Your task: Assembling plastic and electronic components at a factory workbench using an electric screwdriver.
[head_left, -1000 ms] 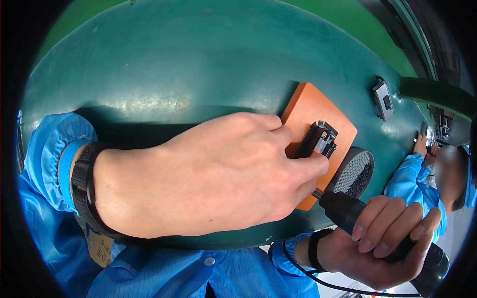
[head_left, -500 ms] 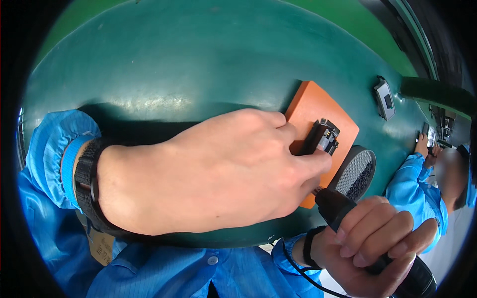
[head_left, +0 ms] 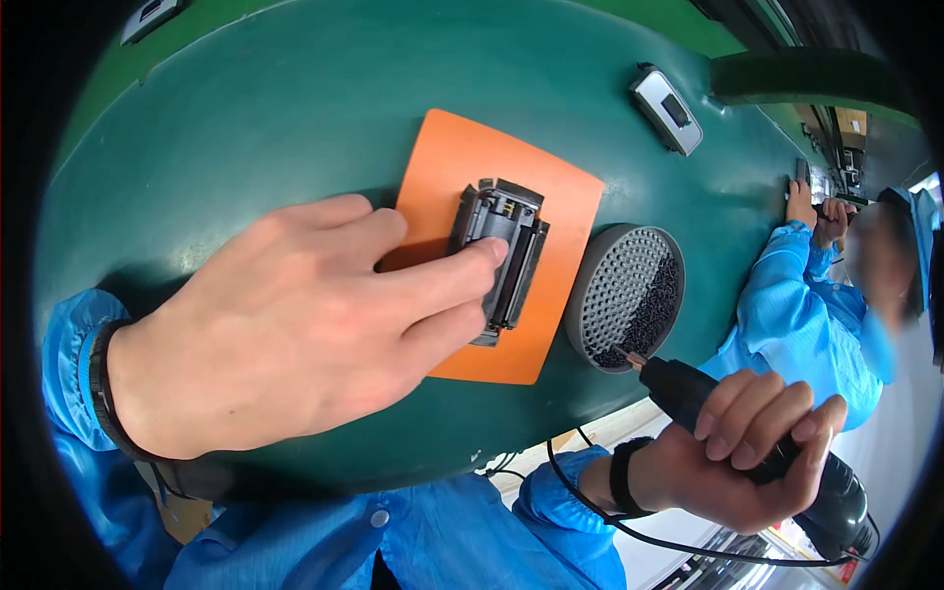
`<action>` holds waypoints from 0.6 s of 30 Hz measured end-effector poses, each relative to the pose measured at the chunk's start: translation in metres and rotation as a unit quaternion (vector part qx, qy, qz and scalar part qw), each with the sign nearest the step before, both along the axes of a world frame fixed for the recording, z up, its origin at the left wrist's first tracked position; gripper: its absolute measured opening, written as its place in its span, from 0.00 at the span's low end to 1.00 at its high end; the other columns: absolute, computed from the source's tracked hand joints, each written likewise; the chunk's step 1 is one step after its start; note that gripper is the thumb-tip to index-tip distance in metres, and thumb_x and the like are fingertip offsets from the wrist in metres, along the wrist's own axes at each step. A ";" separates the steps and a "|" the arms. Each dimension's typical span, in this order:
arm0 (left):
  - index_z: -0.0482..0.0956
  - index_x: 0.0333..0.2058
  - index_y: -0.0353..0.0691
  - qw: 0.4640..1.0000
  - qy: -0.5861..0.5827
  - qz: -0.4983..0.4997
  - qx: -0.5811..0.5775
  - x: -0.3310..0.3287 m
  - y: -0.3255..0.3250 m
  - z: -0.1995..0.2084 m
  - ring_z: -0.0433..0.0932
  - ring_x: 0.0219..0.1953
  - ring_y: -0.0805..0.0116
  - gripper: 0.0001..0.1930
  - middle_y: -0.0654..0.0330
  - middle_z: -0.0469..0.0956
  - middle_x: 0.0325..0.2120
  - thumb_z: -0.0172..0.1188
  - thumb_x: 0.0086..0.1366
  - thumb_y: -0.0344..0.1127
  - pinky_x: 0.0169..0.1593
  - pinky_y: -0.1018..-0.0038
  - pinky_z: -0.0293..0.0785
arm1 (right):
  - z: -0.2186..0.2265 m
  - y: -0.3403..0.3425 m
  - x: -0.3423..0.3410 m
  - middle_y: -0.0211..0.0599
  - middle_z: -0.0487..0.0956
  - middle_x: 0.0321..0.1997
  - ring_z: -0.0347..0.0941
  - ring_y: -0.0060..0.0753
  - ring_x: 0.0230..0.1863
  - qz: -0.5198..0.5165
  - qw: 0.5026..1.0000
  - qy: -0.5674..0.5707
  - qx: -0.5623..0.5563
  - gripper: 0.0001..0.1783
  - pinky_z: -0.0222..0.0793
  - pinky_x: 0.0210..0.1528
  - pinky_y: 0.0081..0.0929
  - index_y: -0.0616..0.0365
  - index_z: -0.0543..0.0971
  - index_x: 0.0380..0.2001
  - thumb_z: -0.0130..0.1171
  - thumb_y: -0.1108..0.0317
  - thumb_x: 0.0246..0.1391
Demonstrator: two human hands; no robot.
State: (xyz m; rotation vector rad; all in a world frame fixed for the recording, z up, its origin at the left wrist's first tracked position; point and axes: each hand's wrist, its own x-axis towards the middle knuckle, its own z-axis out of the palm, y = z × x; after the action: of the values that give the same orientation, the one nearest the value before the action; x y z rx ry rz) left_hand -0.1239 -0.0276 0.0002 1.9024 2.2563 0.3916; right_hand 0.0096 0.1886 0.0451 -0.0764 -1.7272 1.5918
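Note:
On an orange pad [head_left: 558, 211] lies a black plastic housing [head_left: 523, 236] with an open, frame-like top. My left hand [head_left: 285, 315] grips it from the left, one finger laid across its middle and another against its near side. My right hand [head_left: 747, 442] is wrapped round a black electric screwdriver [head_left: 678, 388], its cable trailing below. The screwdriver's tip meets the near edge of a round grey dish [head_left: 600, 305]. Small dark screws [head_left: 654, 310] fill the dish's right side, and a dimpled surface shows at its left.
A grey-and-black device [head_left: 669, 110] lies at the far right of the green table [head_left: 246, 128]. Another pale device [head_left: 152, 18] shows at the top left. At the right, a co-worker in blue [head_left: 796, 295] has both hands on something near the table's end.
The screwdriver tip has moved from beside the housing to the screw dish. My left hand has shifted its fingers on the housing, uncovering more of it. The view has swung right.

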 end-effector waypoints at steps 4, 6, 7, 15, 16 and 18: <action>0.79 0.45 0.34 1.000 -0.004 0.000 0.003 0.000 0.002 0.000 0.70 0.28 0.69 0.35 0.59 0.72 0.53 0.74 0.34 0.42 0.34 0.73 0.73 | -0.006 0.006 0.003 0.32 0.61 0.12 0.54 0.22 0.09 0.019 1.000 -0.001 -0.016 0.11 0.54 0.11 0.21 0.55 0.58 0.29 0.41 0.63 0.64; 0.79 0.44 0.34 1.000 -0.007 0.001 0.006 -0.001 0.003 0.000 0.70 0.28 0.69 0.34 0.59 0.72 0.53 0.74 0.34 0.42 0.33 0.73 0.73 | -0.007 0.006 0.002 0.30 0.60 0.13 0.54 0.20 0.10 0.008 1.000 -0.004 -0.022 0.10 0.54 0.12 0.20 0.54 0.59 0.28 0.43 0.64 0.62; 0.79 0.43 0.34 1.000 -0.009 0.003 0.011 -0.001 0.004 0.000 0.70 0.28 0.69 0.34 0.59 0.73 0.53 0.74 0.33 0.42 0.33 0.73 0.73 | -0.007 0.006 0.001 0.29 0.59 0.13 0.54 0.18 0.11 -0.002 1.000 -0.007 -0.027 0.10 0.54 0.13 0.18 0.54 0.61 0.28 0.45 0.64 0.60; 0.80 0.43 0.34 1.000 0.001 0.000 0.002 -0.003 0.004 0.000 0.69 0.27 0.70 0.34 0.58 0.73 0.53 0.74 0.33 0.42 0.32 0.74 0.72 | -0.011 0.005 -0.005 0.28 0.59 0.13 0.54 0.18 0.11 0.007 0.999 -0.004 -0.032 0.10 0.53 0.13 0.18 0.54 0.61 0.27 0.44 0.65 0.61; 0.80 0.42 0.34 1.000 0.003 -0.001 0.007 -0.003 0.004 0.000 0.69 0.27 0.70 0.33 0.59 0.73 0.53 0.74 0.33 0.42 0.31 0.75 0.72 | -0.011 0.004 -0.005 0.28 0.59 0.13 0.54 0.18 0.11 0.004 1.000 -0.004 -0.029 0.10 0.53 0.13 0.18 0.53 0.61 0.27 0.44 0.65 0.61; 0.80 0.41 0.35 1.000 0.001 0.000 0.012 -0.001 0.003 0.000 0.69 0.27 0.70 0.32 0.59 0.72 0.54 0.74 0.33 0.42 0.31 0.75 0.72 | -0.011 0.007 -0.001 0.29 0.59 0.12 0.54 0.19 0.10 0.014 1.000 0.000 -0.027 0.10 0.54 0.12 0.20 0.54 0.59 0.27 0.42 0.64 0.62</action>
State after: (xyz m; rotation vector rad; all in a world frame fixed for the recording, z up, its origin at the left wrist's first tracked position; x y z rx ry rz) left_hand -0.1245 -0.0245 0.0003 1.9147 2.2643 0.4195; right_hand 0.0087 0.1952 0.0344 -0.0783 -1.6919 1.6586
